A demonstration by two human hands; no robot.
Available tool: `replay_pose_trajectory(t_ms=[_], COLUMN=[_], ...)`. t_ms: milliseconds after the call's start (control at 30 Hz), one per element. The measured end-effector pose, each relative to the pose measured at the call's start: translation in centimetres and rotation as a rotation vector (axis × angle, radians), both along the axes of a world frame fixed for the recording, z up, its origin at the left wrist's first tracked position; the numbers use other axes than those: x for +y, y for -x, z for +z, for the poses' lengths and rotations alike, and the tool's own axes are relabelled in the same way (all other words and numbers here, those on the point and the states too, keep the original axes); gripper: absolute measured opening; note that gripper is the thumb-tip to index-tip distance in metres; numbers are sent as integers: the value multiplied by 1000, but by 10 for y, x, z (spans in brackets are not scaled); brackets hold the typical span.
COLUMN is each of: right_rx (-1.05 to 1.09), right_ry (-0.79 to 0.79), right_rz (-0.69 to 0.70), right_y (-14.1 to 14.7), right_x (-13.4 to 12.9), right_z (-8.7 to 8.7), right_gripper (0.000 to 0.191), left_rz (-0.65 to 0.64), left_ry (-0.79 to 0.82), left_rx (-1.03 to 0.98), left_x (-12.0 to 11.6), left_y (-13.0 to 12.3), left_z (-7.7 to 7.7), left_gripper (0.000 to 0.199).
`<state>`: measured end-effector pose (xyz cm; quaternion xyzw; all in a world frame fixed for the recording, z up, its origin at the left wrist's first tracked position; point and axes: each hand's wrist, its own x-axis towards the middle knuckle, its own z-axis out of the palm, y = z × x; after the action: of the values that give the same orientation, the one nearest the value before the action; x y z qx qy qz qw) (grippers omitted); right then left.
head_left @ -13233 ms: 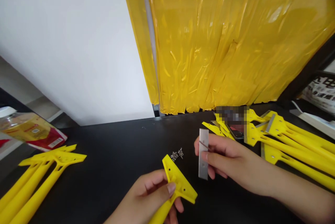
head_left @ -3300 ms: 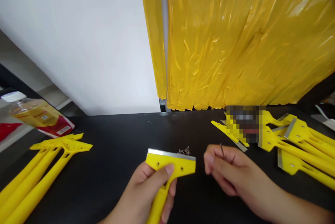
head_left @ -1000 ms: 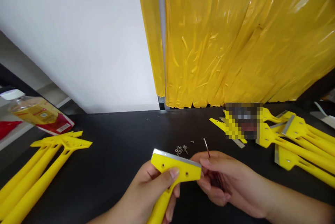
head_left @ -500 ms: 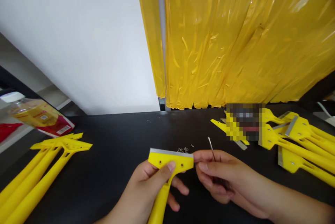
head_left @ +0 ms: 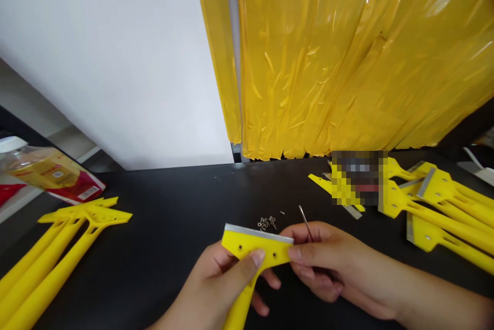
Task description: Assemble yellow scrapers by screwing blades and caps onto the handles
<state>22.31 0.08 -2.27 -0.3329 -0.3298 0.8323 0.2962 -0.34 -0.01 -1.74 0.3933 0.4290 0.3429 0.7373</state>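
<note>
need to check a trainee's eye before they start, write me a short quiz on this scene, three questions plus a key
1. Multiple choice: what does the left hand hold?
a) a bottle
b) a yellow scraper
c) a cable

2. True or false: the thin metal rod is held in the right hand.

3. Fill in the colour: the small metal fasteners lie loose on a ____ tabletop.

Key: 1. b; 2. true; 3. black.
</note>
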Motion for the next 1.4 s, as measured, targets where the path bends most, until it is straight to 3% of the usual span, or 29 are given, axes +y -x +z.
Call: replay_pose_trajectory(t_ms=[167,333,433,567,700,833,900,1033,1167,1267,1400], right_rx=[-8,-224,-376,-592,-910,-1165,-1168,-1136,-1045,-925,-972], right_ry=[-14,-168,-407,-705,-837,-935,-999,-1059,-954,-859,-1015], right_rz=[-10,-5,-195,-405,-350,-268,-291,-399,-500,-525,-487], right_y=[1,4,-2,-16,-25,-30,-33,-38,-42,-41,-39], right_x=[0,1,10,25,28,25,26,27,25,22,20], right_z=[-2,3,5,0,-4,-2,1,9,15,18,21], right_gripper=[22,33,30,22,38,29,21,31,16,25,19], left_rz=[-28,-72,-51,57,119,121,117,130,150,129,172], left_ry=[26,135,208,140,113,115,114,149,166,170,154], left_rx=[57,-21,-62,-53,-33,-40,-47,-60,-62,-65,-70], left_x=[1,3,6,11,11,9,9,11,12,12,11], left_y=[2,5,8,12,13,14,14,14,14,14,13], left_z=[-3,-4,2,9,10,9,10,11,12,11,11], left_gripper=[46,42,37,35,31,32,33,33,32,37,34])
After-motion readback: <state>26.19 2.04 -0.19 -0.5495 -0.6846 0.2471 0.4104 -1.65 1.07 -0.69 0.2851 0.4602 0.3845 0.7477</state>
